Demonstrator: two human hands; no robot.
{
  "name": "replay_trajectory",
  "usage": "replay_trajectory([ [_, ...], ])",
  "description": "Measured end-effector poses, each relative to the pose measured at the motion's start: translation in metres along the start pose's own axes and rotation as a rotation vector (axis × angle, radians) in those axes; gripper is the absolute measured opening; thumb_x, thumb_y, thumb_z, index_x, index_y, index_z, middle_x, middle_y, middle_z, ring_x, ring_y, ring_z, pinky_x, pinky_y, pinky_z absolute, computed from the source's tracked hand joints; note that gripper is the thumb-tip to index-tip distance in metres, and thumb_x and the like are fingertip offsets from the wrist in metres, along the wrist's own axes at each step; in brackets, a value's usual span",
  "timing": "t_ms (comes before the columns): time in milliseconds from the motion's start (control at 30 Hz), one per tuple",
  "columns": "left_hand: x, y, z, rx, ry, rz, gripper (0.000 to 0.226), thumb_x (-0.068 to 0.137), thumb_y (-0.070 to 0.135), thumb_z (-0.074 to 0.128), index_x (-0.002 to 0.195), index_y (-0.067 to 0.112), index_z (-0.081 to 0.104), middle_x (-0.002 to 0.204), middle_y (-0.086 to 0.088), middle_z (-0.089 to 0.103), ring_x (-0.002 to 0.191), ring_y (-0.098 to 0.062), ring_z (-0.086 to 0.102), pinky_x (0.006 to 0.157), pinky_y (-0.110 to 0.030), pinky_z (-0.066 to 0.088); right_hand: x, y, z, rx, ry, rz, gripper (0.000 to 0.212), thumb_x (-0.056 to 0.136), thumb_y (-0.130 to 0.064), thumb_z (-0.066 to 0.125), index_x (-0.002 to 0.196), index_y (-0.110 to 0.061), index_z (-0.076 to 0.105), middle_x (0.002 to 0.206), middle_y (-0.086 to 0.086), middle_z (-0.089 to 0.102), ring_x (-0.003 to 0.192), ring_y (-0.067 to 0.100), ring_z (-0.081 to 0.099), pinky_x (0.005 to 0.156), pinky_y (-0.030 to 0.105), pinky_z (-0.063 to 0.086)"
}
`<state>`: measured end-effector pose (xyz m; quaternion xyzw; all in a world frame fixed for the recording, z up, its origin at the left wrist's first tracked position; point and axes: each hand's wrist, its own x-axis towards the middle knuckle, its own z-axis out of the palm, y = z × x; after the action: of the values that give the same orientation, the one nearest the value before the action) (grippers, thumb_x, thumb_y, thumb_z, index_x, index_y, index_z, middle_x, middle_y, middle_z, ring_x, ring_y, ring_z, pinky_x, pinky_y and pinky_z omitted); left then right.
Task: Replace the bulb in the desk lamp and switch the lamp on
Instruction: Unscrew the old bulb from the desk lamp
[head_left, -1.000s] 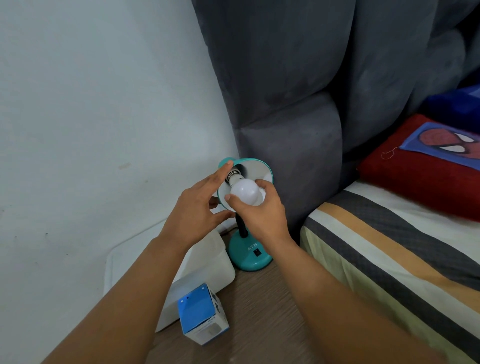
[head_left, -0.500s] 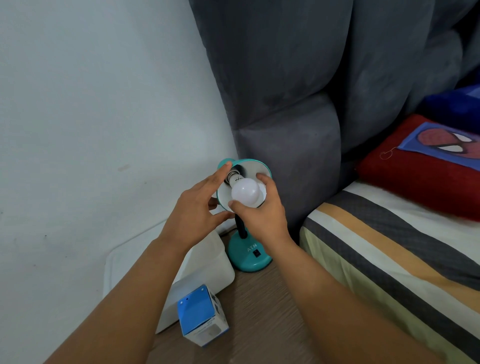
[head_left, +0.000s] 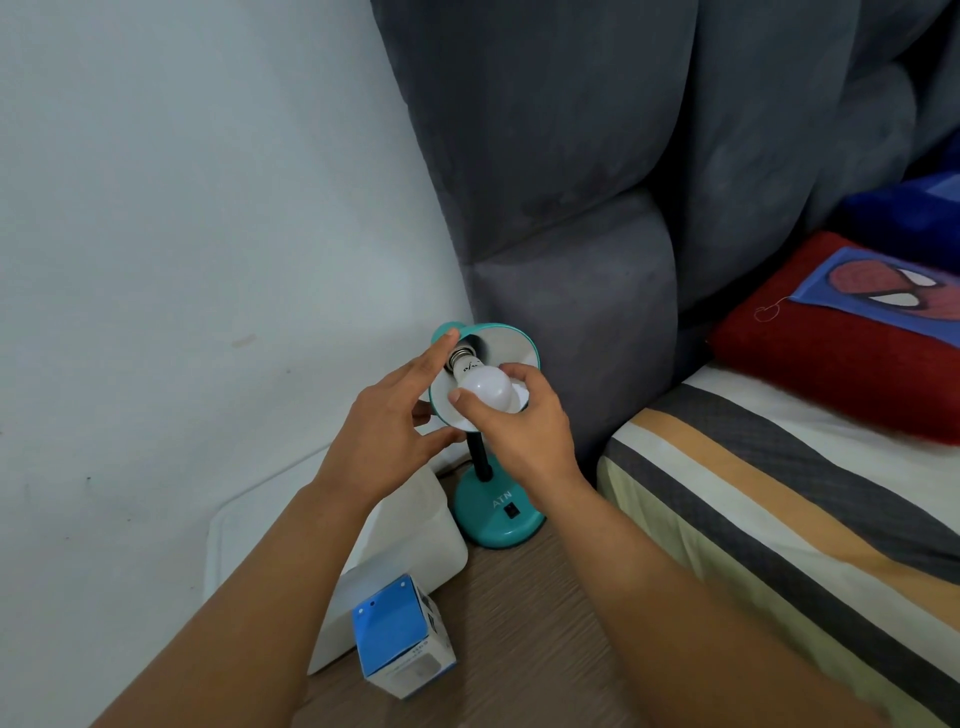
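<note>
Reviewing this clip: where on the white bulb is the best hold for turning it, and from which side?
Grip the bulb by its round dome, coming from the shade's open front as the right hand does. The narrow threaded neck sits deep inside the shade; only the dome protrudes.

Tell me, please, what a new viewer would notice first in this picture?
First, the white bulb at the middle, gripped by the right hand inside the teal lamp shade, while the left hand touches the shade's rim with straight fingers. Next, the blue bulb box on the wooden table below, and the red pillow on the striped bed at right.
</note>
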<state>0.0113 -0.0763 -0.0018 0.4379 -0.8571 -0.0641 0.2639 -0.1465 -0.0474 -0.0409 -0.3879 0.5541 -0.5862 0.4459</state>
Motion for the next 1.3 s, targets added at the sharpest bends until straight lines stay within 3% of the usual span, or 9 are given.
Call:
replay_trajectory([
  [100,0.001,0.001,0.001,-0.009,0.004,0.005,0.096,0.079,0.03,0.083,0.154,0.042,0.023,0.14,0.005,0.057,0.091,-0.003,0.058,0.084,0.003,0.04,0.0,0.0,-0.004,-0.123,0.008,-0.02,0.07,0.069,-0.054,0.085,0.126,-0.023,0.06,0.115,-0.003,0.062,0.102,0.015,0.062,0.07,0.016,0.048],
  [200,0.001,0.001,0.002,-0.014,0.005,0.002,0.098,0.078,0.03,0.083,0.154,0.043,0.023,0.14,0.007,0.057,0.092,-0.004,0.059,0.087,-0.002,0.043,0.003,-0.001,-0.007,-0.175,0.037,-0.026,0.06,0.069,-0.057,0.083,0.111,-0.019,0.066,0.105,-0.004,0.066,0.09,0.011,0.064,0.063,0.015,0.045],
  [400,-0.001,0.001,0.001,-0.03,0.006,-0.009,0.099,0.078,0.028,0.084,0.153,0.046,0.023,0.139,0.007,0.057,0.092,-0.004,0.061,0.085,-0.001,0.044,0.005,0.001,0.0,0.011,-0.024,0.097,0.068,0.069,-0.041,0.086,0.128,-0.029,0.056,0.12,-0.004,0.06,0.105,0.018,0.062,0.088,0.039,0.058],
  [600,0.0,0.005,0.0,0.025,0.004,-0.004,0.101,0.076,0.027,0.085,0.153,0.043,0.023,0.137,0.003,0.059,0.081,0.005,0.057,0.08,0.005,0.038,0.003,-0.009,-0.002,-0.013,0.0,0.086,0.047,0.08,-0.064,0.068,0.108,-0.027,0.062,0.107,-0.005,0.065,0.093,0.01,0.061,0.076,0.029,0.051],
  [800,0.0,0.005,-0.001,0.014,0.003,-0.001,0.1,0.077,0.027,0.085,0.154,0.041,0.024,0.137,0.004,0.059,0.082,0.002,0.059,0.079,0.005,0.038,-0.001,-0.009,-0.004,-0.061,-0.006,0.067,0.05,0.078,-0.067,0.069,0.104,-0.025,0.065,0.103,-0.007,0.066,0.092,0.011,0.063,0.071,0.024,0.05],
  [1000,0.0,0.003,0.0,0.014,0.0,-0.012,0.098,0.078,0.029,0.084,0.154,0.043,0.023,0.139,0.005,0.058,0.092,-0.004,0.059,0.083,0.004,0.039,-0.003,-0.003,-0.006,-0.157,0.035,-0.015,0.057,0.071,-0.06,0.081,0.107,-0.018,0.068,0.099,-0.005,0.068,0.08,0.002,0.062,0.058,0.012,0.043],
  [1100,0.0,0.002,0.0,-0.007,-0.001,-0.019,0.098,0.079,0.03,0.083,0.153,0.047,0.02,0.141,0.007,0.056,0.094,-0.005,0.061,0.085,0.001,0.042,-0.001,-0.003,-0.002,-0.085,0.045,0.006,0.059,0.07,-0.054,0.084,0.114,-0.019,0.066,0.106,-0.004,0.067,0.088,0.007,0.063,0.068,0.018,0.051],
  [1233,0.001,0.004,0.002,-0.02,0.003,-0.011,0.098,0.079,0.028,0.083,0.154,0.044,0.023,0.141,0.008,0.056,0.096,-0.007,0.063,0.091,-0.016,0.052,-0.002,-0.004,0.003,0.24,-0.045,0.157,0.063,0.074,-0.02,0.086,0.127,-0.03,0.053,0.117,-0.006,0.058,0.102,0.013,0.059,0.081,0.029,0.053],
  [1300,0.001,0.004,0.003,-0.037,0.011,-0.011,0.097,0.079,0.028,0.083,0.155,0.043,0.023,0.14,0.008,0.057,0.099,-0.009,0.064,0.091,-0.014,0.052,-0.001,-0.002,0.003,0.243,-0.058,0.135,0.064,0.075,-0.011,0.084,0.125,-0.034,0.052,0.12,-0.005,0.056,0.105,0.016,0.057,0.084,0.031,0.053],
])
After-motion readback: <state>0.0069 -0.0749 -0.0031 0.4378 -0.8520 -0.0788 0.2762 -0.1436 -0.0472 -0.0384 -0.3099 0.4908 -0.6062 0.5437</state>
